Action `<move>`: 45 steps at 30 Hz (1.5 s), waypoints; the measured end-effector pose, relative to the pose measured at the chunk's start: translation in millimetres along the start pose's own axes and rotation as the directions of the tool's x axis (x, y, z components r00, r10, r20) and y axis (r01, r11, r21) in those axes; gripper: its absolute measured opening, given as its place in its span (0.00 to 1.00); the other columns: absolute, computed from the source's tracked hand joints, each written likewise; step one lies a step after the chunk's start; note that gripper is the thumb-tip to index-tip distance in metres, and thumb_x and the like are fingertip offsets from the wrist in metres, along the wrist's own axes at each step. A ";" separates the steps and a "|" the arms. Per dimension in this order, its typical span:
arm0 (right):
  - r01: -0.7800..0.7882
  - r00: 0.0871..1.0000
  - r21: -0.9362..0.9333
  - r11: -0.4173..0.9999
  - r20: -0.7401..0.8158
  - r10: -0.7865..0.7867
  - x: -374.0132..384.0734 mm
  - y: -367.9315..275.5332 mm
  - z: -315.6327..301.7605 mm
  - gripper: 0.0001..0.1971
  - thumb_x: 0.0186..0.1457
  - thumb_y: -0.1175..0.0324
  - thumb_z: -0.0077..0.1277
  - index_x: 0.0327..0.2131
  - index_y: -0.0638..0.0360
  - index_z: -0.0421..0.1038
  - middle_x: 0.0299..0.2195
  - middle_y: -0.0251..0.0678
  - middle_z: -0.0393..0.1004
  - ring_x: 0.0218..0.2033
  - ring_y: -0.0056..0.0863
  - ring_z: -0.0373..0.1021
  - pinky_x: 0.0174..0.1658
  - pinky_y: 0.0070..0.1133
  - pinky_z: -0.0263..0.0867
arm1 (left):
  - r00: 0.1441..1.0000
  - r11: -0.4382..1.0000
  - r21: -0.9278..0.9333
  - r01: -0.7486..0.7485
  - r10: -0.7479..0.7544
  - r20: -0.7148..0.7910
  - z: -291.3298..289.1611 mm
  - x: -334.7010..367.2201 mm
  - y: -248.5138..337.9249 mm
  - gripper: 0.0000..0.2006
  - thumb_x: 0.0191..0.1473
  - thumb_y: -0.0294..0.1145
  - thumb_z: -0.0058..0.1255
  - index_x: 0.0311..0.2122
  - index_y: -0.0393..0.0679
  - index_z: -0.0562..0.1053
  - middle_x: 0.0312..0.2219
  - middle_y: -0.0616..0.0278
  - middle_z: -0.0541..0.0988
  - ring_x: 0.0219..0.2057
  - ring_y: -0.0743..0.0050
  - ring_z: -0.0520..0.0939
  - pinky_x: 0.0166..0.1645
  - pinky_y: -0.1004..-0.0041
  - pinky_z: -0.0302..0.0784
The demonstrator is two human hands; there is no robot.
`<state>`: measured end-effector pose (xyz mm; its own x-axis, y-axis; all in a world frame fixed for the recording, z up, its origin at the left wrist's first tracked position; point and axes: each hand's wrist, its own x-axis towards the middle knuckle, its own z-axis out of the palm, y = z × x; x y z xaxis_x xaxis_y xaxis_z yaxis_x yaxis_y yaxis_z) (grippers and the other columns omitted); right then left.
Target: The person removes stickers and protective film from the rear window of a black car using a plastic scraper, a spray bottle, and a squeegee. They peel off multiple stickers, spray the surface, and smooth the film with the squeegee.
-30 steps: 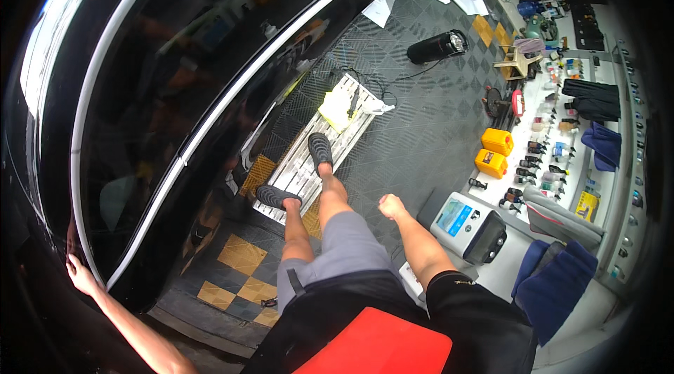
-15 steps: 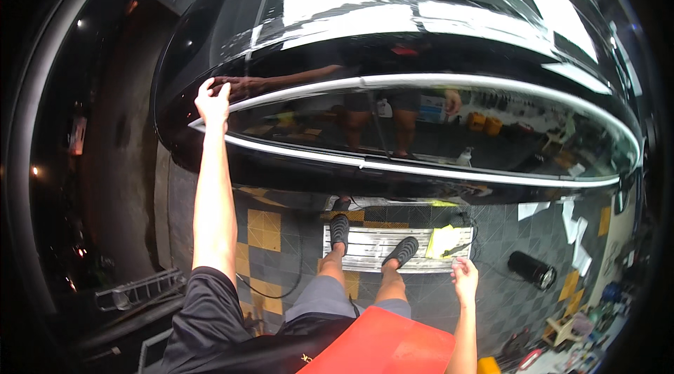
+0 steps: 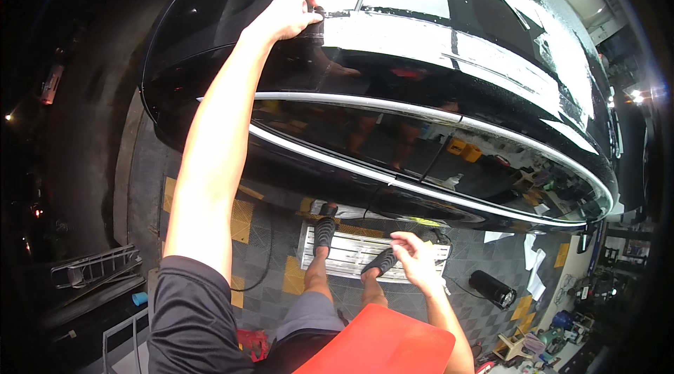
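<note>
A glossy black car [image 3: 232, 79] fills the upper middle, with silver trim [image 3: 330, 98] around its dark side windows [image 3: 337, 128]. Streaky bright reflections and what look like water drops cover its roof. My left hand [image 3: 286, 16] reaches over to the roof edge above the window, thumb and fingers pinched together against the surface. A small dark bit shows at the fingertips; what it is I cannot make out. My right hand [image 3: 418, 262] hangs low in front of the car, fingers loosely bent and apart, with nothing visible in it.
Under my feet is a slatted metal platform [image 3: 344, 253]. To its right lie a black cylinder [image 3: 493, 288] and white scraps [image 3: 535, 269]. A red flat sheet [image 3: 382, 346] covers part of my front. A ladder-like frame [image 3: 95, 269] stands at lower left; assorted items [image 3: 547, 339] lie at lower right.
My left hand has moved from the window trim's left corner up and right to the roof edge. My right hand has risen and shifted left, its fingers loosening. The view has shifted.
</note>
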<state>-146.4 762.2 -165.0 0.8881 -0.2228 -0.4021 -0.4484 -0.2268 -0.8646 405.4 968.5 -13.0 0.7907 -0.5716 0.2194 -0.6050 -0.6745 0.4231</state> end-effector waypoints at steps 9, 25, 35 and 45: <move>-0.139 0.989 0.017 0.990 0.045 0.139 -11.6 -19.8 53.6 0.18 0.68 0.73 0.57 0.60 0.60 0.77 0.47 0.36 0.83 0.47 0.21 0.77 0.53 0.23 0.73 | 0.982 0.984 -0.057 -0.167 0.161 -0.100 10.3 11.4 -24.9 0.09 0.64 0.27 0.64 0.35 0.36 0.75 0.28 0.49 0.82 0.33 0.48 0.84 0.42 0.57 0.79; -0.070 0.996 0.056 0.996 0.064 0.066 35.3 -41.9 98.6 0.17 0.68 0.72 0.55 0.57 0.63 0.78 0.45 0.40 0.83 0.42 0.24 0.79 0.47 0.24 0.77 | 0.909 0.964 -0.188 -0.187 0.242 0.339 -18.1 3.7 15.2 0.13 0.66 0.42 0.64 0.38 0.43 0.79 0.31 0.62 0.83 0.35 0.72 0.82 0.44 0.68 0.77; -0.052 0.997 0.091 0.995 0.066 0.046 21.6 -16.3 119.5 0.17 0.66 0.72 0.56 0.57 0.63 0.79 0.44 0.40 0.84 0.42 0.24 0.78 0.48 0.23 0.75 | 0.999 0.988 -0.155 -0.007 -0.001 -0.051 -4.3 -51.9 -20.1 0.13 0.68 0.36 0.56 0.35 0.38 0.81 0.27 0.55 0.84 0.31 0.62 0.85 0.41 0.63 0.79; -0.276 0.959 0.179 0.944 0.115 0.259 -14.6 79.5 118.3 0.15 0.68 0.77 0.54 0.56 0.65 0.79 0.40 0.37 0.84 0.38 0.22 0.79 0.45 0.20 0.76 | 0.810 0.328 -0.763 0.556 -0.420 0.409 21.8 -45.7 7.8 0.11 0.70 0.29 0.50 0.31 0.46 0.71 0.20 0.70 0.69 0.18 0.84 0.66 0.21 0.77 0.63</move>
<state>-183.0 859.6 -263.4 0.7473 -0.1637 -0.6440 -0.6506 0.0170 -0.7592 362.5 979.2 -38.9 0.8561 -0.3709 -0.3600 0.3128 -0.1828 0.9321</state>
